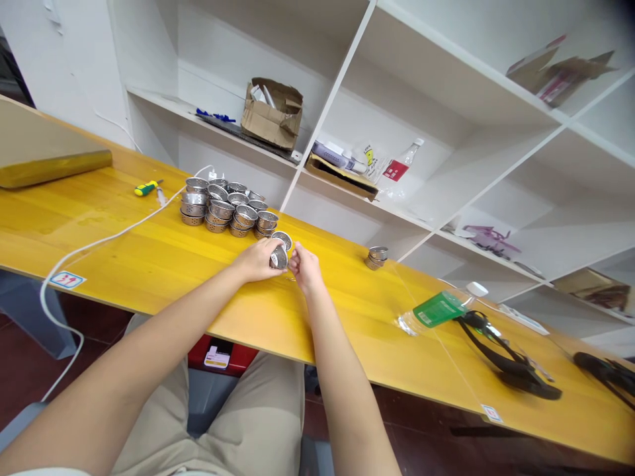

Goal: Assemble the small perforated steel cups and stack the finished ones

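Observation:
My left hand [258,260] is closed round a small perforated metal cup [278,258], which it holds tilted just above the table. Close beside the cup's right side is my right hand [304,266], its fingers pinched together; whatever they may hold is too small to make out. Another metal cup [282,240] stands right behind my hands. To the left of it, several like cups [221,210] are stacked in rows on the yellow table [163,264].
Farther right stand two stacked cups [377,256], a green-labelled bottle [439,309] and a black strap-like item [510,370]. A yellow-green screwdriver [146,188] and a white cable [114,235] lie left. White shelves [337,86] rise behind. A phone [218,355] rests below the table edge.

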Available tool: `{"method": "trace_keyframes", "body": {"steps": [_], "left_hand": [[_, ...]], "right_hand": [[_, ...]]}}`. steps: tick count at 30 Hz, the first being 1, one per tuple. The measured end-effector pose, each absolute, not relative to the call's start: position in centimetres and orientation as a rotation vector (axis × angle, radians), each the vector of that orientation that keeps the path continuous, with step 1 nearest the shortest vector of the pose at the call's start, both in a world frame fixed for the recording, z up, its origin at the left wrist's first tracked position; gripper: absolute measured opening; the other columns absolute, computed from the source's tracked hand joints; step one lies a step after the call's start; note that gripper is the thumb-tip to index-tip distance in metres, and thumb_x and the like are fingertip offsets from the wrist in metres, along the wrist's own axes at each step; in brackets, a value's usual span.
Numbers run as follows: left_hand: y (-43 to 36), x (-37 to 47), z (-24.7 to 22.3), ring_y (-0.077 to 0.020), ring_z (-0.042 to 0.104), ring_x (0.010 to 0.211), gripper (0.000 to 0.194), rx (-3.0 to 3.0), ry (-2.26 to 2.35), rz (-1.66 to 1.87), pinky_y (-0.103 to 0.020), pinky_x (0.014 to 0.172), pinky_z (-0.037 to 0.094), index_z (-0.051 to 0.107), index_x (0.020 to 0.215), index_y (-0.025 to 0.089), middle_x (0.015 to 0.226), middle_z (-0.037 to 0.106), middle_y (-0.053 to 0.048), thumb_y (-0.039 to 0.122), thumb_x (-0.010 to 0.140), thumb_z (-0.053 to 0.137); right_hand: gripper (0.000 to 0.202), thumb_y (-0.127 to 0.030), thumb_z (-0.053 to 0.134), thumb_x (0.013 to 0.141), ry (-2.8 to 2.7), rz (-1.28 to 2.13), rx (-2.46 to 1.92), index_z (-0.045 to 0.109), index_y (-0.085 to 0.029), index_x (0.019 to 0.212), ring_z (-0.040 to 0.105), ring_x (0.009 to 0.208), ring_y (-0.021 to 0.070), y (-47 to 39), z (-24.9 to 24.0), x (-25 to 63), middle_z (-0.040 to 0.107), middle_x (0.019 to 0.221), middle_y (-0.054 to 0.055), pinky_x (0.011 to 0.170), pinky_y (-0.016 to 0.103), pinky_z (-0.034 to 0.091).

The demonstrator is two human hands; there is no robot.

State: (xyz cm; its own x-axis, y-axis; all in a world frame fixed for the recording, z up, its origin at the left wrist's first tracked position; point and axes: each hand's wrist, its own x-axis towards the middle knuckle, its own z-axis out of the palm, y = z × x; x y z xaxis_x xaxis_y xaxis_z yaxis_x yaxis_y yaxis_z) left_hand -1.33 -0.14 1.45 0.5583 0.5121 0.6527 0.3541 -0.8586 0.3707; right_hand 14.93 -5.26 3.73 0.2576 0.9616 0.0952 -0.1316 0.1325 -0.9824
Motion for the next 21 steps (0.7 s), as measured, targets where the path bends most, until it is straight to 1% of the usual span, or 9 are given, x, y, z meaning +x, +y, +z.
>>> {"method": "trace_keyframes", "body": {"steps": [2, 5, 8, 10, 13, 15, 17, 21], "left_hand": [[0.0, -1.5, 1.5, -0.0298, 0.062, 0.117, 0.063, 2.555, 0.746, 1.25, -0.043, 0.104, 0.05, 0.054, 0.128, 0.018, 0.126, 0.063, -0.013, 0.044, 0.077, 0.081], [0.1, -1.9, 1.6, -0.0291, 0.061, 0.117, 0.06, 2.545, 0.804, 1.282, -0.043, 0.105, 0.049, 0.057, 0.128, 0.019, 0.125, 0.063, -0.012, 0.048, 0.079, 0.078], [0.1, -2.1, 1.8, -0.0303, 0.059, 0.116, 0.058, 2.55, 0.914, 1.322, -0.045, 0.106, 0.048, 0.06, 0.126, 0.019, 0.124, 0.064, -0.011, 0.052, 0.081, 0.076], [0.1, -2.2, 2.0, -0.0303, 0.058, 0.115, 0.057, 2.543, 0.961, 1.372, -0.045, 0.105, 0.047, 0.06, 0.126, 0.019, 0.123, 0.065, -0.011, 0.053, 0.083, 0.075], [0.2, -2.3, 2.0, -0.0299, 0.058, 0.112, 0.055, 2.528, 0.996, 1.422, -0.044, 0.102, 0.048, 0.062, 0.123, 0.019, 0.121, 0.066, -0.011, 0.054, 0.083, 0.074], [0.4, -2.3, 1.9, -0.03, 0.059, 0.11, 0.054, 2.522, 1.012, 1.423, -0.044, 0.101, 0.048, 0.062, 0.122, 0.02, 0.12, 0.066, -0.01, 0.055, 0.083, 0.075], [0.5, -2.2, 1.7, -0.03, 0.059, 0.11, 0.054, 2.521, 1.018, 1.416, -0.044, 0.101, 0.048, 0.063, 0.122, 0.021, 0.12, 0.066, -0.01, 0.056, 0.082, 0.075], [0.6, -2.2, 1.6, -0.03, 0.059, 0.11, 0.054, 2.529, 1.019, 1.41, -0.044, 0.101, 0.049, 0.063, 0.121, 0.02, 0.119, 0.067, -0.01, 0.056, 0.082, 0.075]], "right_hand": [[0.039, -0.056, 0.065, 0.087, -0.907, 0.941, -1.07, 0.051, -0.022, 0.073, 0.032, 0.045, 0.008, -5.1, 3.8, 15.3, 0.027, 0.053, -0.01, 0.043, 0.02, 0.027], [0.028, -0.049, 0.059, 0.091, -0.833, 0.792, -1.133, 0.054, -0.022, 0.085, 0.042, 0.048, 0.0097, -4.7, 3.7, 16.2, 0.037, 0.056, -0.009, 0.045, 0.02, 0.032], [0.022, -0.04, 0.051, 0.094, -0.853, 0.609, -1.418, 0.058, -0.02, 0.09, 0.056, 0.057, 0.0136, -4.4, 3.3, 17.5, 0.053, 0.06, -0.004, 0.053, 0.022, 0.04], [0.022, -0.034, 0.047, 0.096, -0.971, 0.464, -1.673, 0.062, -0.019, 0.092, 0.062, 0.065, 0.0162, -4.3, 3.0, 18.3, 0.062, 0.066, 0.0, 0.062, 0.024, 0.044], [0.025, -0.025, 0.045, 0.097, -1.18, 0.267, -1.989, 0.069, -0.018, 0.095, 0.068, 0.084, 0.0199, -4.2, 2.5, 19.2, 0.074, 0.084, 0.008, 0.077, 0.026, 0.047], [0.028, -0.023, 0.043, 0.099, -1.262, 0.191, -2.101, 0.071, -0.017, 0.1, 0.07, 0.096, 0.0213, -4.2, 2.4, 19.4, 0.076, 0.099, 0.012, 0.083, 0.027, 0.047], [0.031, -0.022, 0.042, 0.101, -1.316, 0.152, -2.165, 0.072, -0.017, 0.104, 0.069, 0.102, 0.0221, -4.3, 2.4, 19.3, 0.076, 0.108, 0.014, 0.086, 0.027, 0.048], [0.031, -0.02, 0.043, 0.1, -1.391, 0.127, -2.285, 0.073, -0.015, 0.109, 0.07, 0.106, 0.0245, -4.7, 2.7, 18.8, 0.076, 0.113, 0.017, 0.089, 0.029, 0.049]]}}
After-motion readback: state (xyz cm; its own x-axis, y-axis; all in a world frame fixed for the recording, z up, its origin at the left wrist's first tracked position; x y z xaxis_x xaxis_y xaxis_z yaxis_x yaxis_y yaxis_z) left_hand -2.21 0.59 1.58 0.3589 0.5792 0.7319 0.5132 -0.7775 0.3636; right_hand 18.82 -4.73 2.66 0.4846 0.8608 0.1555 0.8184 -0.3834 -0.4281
